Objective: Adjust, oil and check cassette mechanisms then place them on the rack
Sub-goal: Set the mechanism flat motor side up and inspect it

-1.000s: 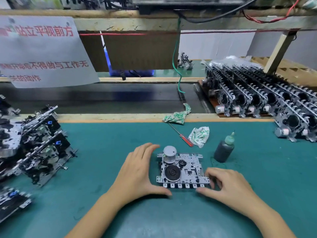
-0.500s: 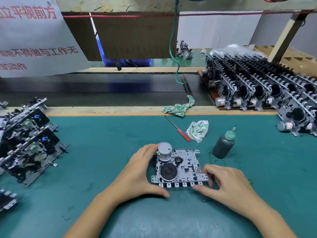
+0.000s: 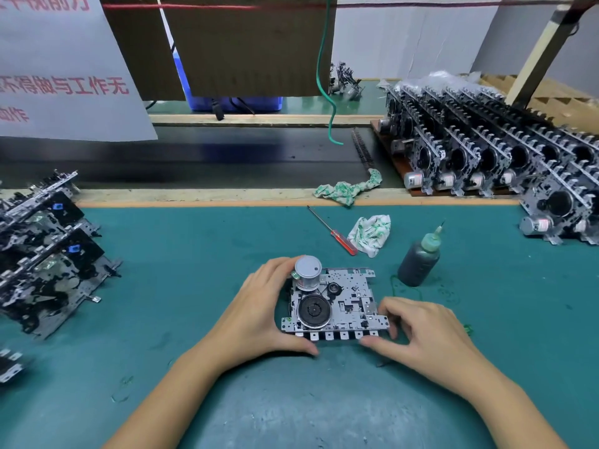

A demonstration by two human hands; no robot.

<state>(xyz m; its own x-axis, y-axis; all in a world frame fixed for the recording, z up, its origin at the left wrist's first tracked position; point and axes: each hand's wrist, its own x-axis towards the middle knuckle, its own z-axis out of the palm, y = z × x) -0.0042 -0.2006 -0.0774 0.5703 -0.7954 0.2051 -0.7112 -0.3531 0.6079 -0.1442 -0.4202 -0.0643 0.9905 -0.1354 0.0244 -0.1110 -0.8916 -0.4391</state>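
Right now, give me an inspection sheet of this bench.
Surface: green mat, scuffed and worn pale at the near edge.
Job's things: cassette mechanism flat on the mat; oil bottle upright to its right; red screwdriver behind it.
Clutter: two crumpled rags.
Hands: left hand grips the mechanism's left side; right hand pinches its near right corner.
Cables: green cable hangs over the belt.
Surroundings: racked mechanisms at right, loose mechanisms at left, paper sign.
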